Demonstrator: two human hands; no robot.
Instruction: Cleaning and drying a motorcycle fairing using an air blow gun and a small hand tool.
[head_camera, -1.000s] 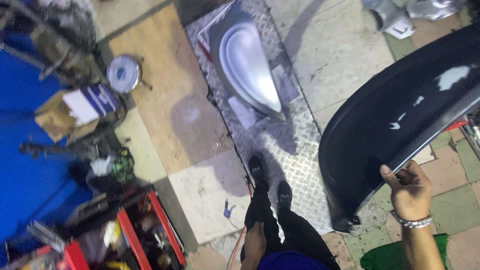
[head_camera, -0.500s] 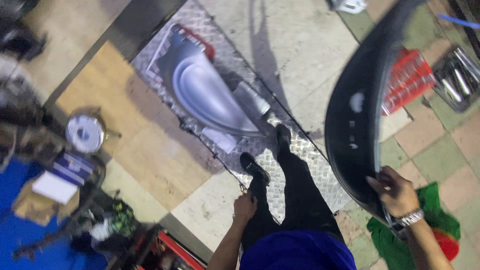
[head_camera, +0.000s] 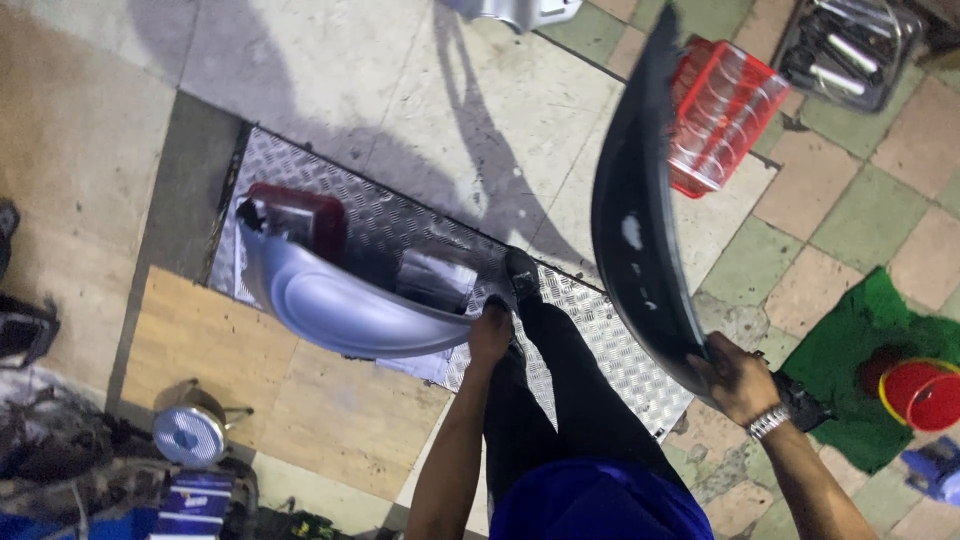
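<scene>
Two curved vehicle body panels are in the person's hands, seen from above. The right hand (head_camera: 738, 376) is closed around the lower edge of a long, glossy black curved plastic panel (head_camera: 632, 220), which stands nearly on edge and arcs away from the body toward the top of the view, over the tiled floor. A metal wristwatch (head_camera: 768, 421) sits on that wrist. The left hand (head_camera: 490, 335) is curled at the near tip of a silver-grey curved fender panel (head_camera: 335, 305), seemingly gripping it; the fingers themselves are hidden. This panel extends to the person's left above a sheet of diamond-pattern metal plate (head_camera: 610, 350), on which the person's dark shoe (head_camera: 522, 272) stands. A dark red tail-light unit (head_camera: 300, 215) lies just behind the silver panel's far end. A red transparent plastic lens (head_camera: 722, 115) lies beside the black panel's upper part. A green cloth (head_camera: 865, 365) with a red bucket (head_camera: 922, 395) lies to the right.
</scene>
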